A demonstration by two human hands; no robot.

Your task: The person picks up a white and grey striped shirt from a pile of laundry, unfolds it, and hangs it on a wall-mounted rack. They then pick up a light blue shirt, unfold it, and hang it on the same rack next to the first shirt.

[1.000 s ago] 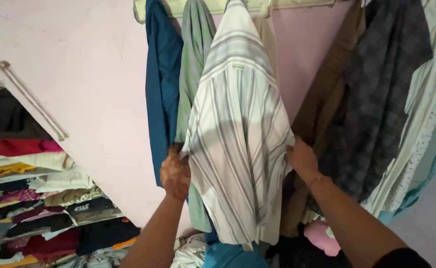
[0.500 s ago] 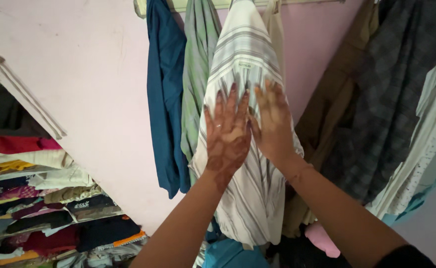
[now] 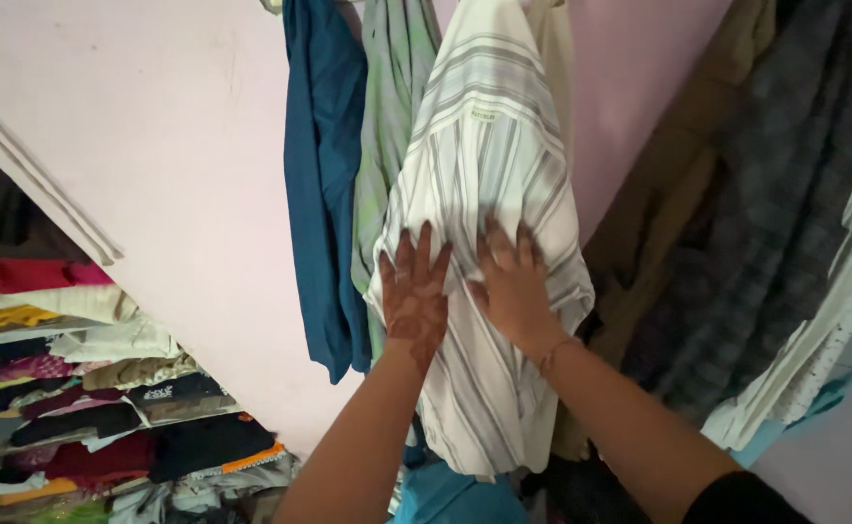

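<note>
A white shirt with grey stripes hangs on the pink wall, its back toward me. My left hand, patterned with dark henna, lies flat on the shirt's lower back with fingers spread. My right hand presses flat on the same shirt just to the right, fingers apart. Neither hand grips the cloth. A blue garment and a green striped one hang directly left of the shirt.
Brown and dark checked garments hang to the right, with pale cloth at the far right. Shelves of folded clothes fill the lower left. A teal cloth lies below the shirt.
Both hands went from the shirt's side edges to its middle, palms flat, then slid downward over the back. The view has shifted slightly closer and lower.
</note>
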